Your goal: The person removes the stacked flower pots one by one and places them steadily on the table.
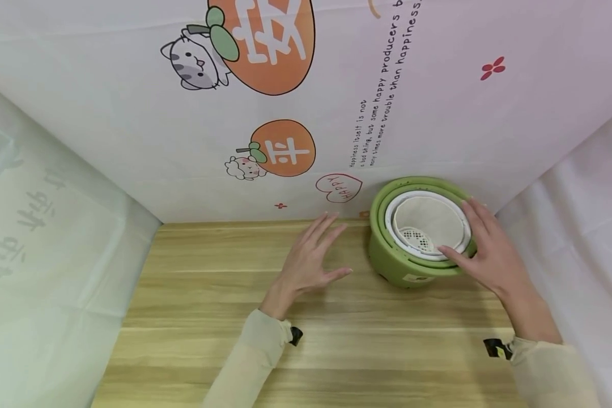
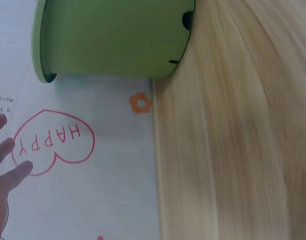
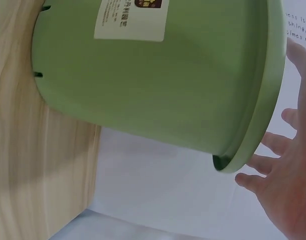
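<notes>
Head view, pot stack: nested green flowerpots (image 1: 399,271) around white pots (image 1: 428,218), mouth up on desk (image 1: 209,317), between both hands
Head view, nearer: right hand (image 1: 494,256), astride right rim, thumb over mouth
Left wrist view, left hand (image 2: 2,192): splayed, empty, apart from pot wall
Right wrist view, right hand: fingers spread at rim, unclenched; contact unclear

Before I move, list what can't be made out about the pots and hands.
Label: right wrist view, cut off by the top edge; head view, print too small.
Left hand: left wrist view, mostly cut off by the left edge.
Green outer pot: left wrist view, cut off by the top edge.
Innermost pot: head view, outer wall hidden inside the green outer pot.
</notes>
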The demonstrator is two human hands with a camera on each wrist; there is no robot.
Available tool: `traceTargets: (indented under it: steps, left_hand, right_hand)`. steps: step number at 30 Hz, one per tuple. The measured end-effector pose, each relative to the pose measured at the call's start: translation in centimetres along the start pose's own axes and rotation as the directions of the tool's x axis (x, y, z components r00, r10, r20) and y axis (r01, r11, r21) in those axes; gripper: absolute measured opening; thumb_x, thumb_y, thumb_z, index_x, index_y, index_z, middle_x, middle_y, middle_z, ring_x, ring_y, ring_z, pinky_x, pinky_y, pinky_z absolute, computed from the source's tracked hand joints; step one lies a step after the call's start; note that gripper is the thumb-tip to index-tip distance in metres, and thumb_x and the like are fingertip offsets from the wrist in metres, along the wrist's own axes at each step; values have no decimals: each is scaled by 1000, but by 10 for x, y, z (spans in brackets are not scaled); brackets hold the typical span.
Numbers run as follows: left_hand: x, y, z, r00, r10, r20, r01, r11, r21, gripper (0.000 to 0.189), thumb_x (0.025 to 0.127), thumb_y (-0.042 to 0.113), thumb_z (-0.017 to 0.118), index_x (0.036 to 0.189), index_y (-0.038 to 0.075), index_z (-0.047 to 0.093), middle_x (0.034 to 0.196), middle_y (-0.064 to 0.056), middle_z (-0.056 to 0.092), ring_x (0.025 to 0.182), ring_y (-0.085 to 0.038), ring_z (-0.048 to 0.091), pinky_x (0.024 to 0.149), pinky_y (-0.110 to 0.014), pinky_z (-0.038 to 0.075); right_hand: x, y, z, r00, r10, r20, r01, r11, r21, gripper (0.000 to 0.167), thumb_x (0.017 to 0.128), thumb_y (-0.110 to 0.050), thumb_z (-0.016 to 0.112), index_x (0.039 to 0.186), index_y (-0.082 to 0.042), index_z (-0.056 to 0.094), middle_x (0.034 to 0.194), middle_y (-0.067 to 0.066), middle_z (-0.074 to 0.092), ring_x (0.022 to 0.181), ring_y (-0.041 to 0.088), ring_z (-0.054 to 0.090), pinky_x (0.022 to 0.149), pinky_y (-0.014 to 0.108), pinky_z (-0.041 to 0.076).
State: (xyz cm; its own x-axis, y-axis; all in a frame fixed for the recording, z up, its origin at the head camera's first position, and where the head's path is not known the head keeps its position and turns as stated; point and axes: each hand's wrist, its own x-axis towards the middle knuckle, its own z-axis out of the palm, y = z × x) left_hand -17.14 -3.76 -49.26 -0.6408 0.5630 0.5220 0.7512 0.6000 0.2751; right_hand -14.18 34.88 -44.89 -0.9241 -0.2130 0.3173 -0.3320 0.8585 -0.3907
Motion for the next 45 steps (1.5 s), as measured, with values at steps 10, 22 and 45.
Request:
traceTargets:
  steps: [10,22,45]
  left_hand:
    - [11,5,10,999,-22,26,22,1000,-14,90,90,81,22,152,18,39,164,-4,21,152,-27,8,120,-52,20]
    - [31,10,13,991,-57,122,56,998,12,93,88,83,15,156,22,30,167,-2,8,153,-24,-1,123,-45,10]
    - [54,28,29,966,-52,254,57,998,-13,85,91,67,54,158,22,27,167,-5,5,152,-27,8,124,-39,9]
  right_hand:
    - [-4,8,-6,996,85,41,-86,995,45,99,86,-38,75,160,-14,14,165,14,10,148,44,14,113,71,17]
    - [-3,17,-5,988,145,52,-149,986,75,92,91,-38,68,161,-20,11,166,11,8,148,43,13,114,70,14]
    - [-5,38,2,984,167,60,-175,967,186,78,99,-29,59,160,-15,14,163,22,14,148,45,12,121,58,6]
